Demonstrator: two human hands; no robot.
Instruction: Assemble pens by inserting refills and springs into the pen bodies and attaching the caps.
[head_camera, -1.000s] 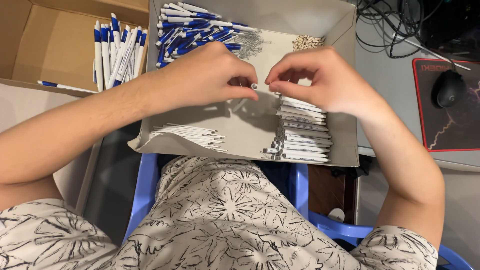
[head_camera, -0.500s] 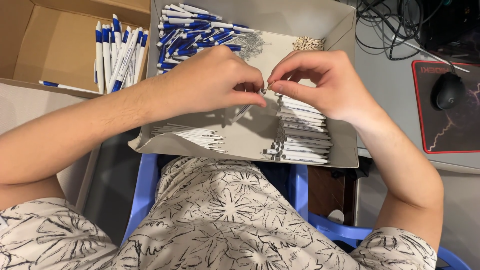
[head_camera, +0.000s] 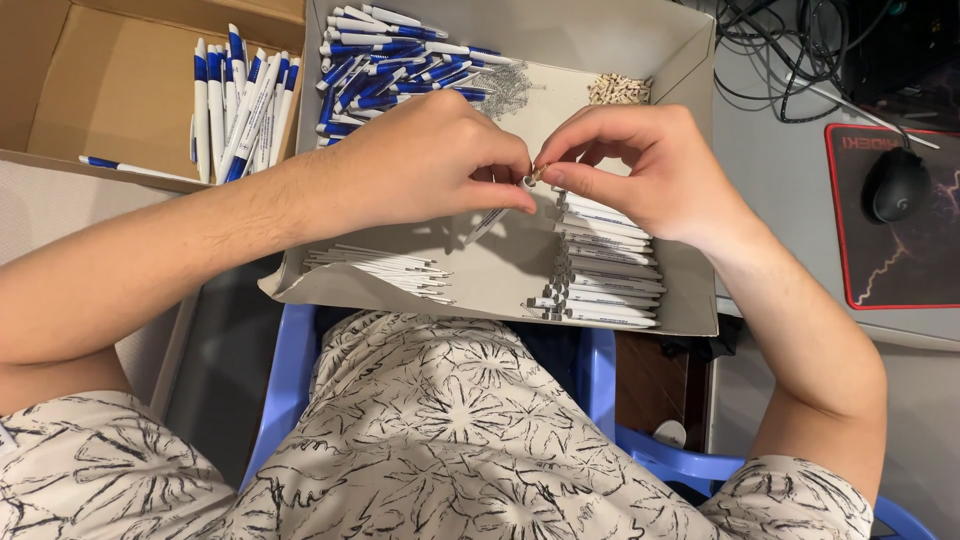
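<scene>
Over a shallow grey cardboard tray (head_camera: 690, 320), my left hand (head_camera: 425, 160) pinches a white pen barrel (head_camera: 490, 220) that slants down and to the left. My right hand (head_camera: 640, 170) meets it at the barrel's upper end, fingertips closed on a small part there, too small to name. Below my right hand lies a stack of white pen barrels (head_camera: 605, 265). A fan of thin white refills (head_camera: 385, 270) lies at the tray's near left. Blue-and-white pen parts (head_camera: 395, 60), a heap of small springs (head_camera: 505, 95) and small beige bits (head_camera: 620, 90) fill the tray's far side.
An open brown box (head_camera: 100, 100) at the far left holds finished white-and-blue pens (head_camera: 240, 105). On the right, a black mouse (head_camera: 895, 185) sits on a red-edged pad, with tangled cables (head_camera: 790, 50) behind. The tray rests over my lap on a blue plastic chair (head_camera: 600, 370).
My hands have drawn closer and risen slightly. The barrel, held flat a second ago, now tilts down-left, and my right fingertips have closed on its upper end.
</scene>
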